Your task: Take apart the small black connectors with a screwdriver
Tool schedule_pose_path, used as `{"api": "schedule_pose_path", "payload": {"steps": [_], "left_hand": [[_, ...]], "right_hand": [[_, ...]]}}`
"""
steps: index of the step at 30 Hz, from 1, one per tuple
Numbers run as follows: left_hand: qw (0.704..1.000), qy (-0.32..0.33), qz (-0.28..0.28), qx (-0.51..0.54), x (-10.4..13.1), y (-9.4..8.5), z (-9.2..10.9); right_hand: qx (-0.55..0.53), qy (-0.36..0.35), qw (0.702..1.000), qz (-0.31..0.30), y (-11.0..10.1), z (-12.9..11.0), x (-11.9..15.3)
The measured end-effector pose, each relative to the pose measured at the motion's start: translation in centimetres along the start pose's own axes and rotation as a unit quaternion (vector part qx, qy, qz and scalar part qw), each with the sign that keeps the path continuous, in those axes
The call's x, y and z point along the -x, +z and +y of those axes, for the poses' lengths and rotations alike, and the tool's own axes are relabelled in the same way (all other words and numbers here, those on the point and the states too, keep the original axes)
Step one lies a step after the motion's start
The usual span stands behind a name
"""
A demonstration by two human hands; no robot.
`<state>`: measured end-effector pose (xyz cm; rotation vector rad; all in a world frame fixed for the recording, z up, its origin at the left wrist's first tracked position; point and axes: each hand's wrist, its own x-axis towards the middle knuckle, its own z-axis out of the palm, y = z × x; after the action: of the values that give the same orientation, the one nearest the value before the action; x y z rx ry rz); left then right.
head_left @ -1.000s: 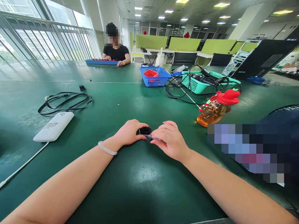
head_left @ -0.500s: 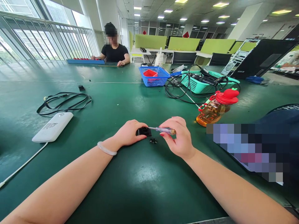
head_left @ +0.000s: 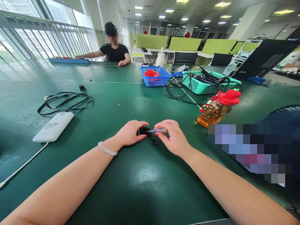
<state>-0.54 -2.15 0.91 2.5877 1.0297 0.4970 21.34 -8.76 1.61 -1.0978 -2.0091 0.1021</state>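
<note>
My left hand [head_left: 130, 133] grips a small black rectangular case [head_left: 143, 131] between thumb and fingers, low over the green table [head_left: 112, 187]. In my right hand [head_left: 172, 137] is a screwdriver [head_left: 160, 130] with a see-through purplish handle, held in a pinch. Its shaft points left, and the tip meets the black case or lies just over it; the exact contact is too small to tell. A little black part [head_left: 154, 141] with shiny spots lies on the table just below the screwdriver.
At left lie a white power bank [head_left: 53, 127] and a coiled black strap [head_left: 65, 104]. Farther back stand a blue basket [head_left: 156, 82], a green basket [head_left: 199, 89] with cables and a red-lidded bottle [head_left: 212, 114]. A person [head_left: 115, 53] sits across the table.
My right hand has moved left with the screwdriver, bringing its tip farther over the black case. Across the table, the person's arm and the blue tray have shifted left.
</note>
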Motion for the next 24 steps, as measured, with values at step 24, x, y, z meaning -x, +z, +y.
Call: {"api": "schedule_pose_path", "payload": {"steps": [24], "left_hand": [[0.986,-0.112,0.063,-0.108,-0.1,0.3,-1.3]], "right_hand": [[-0.336,0.219,0.896,0.190,-0.2,1.3,-0.3]]}}
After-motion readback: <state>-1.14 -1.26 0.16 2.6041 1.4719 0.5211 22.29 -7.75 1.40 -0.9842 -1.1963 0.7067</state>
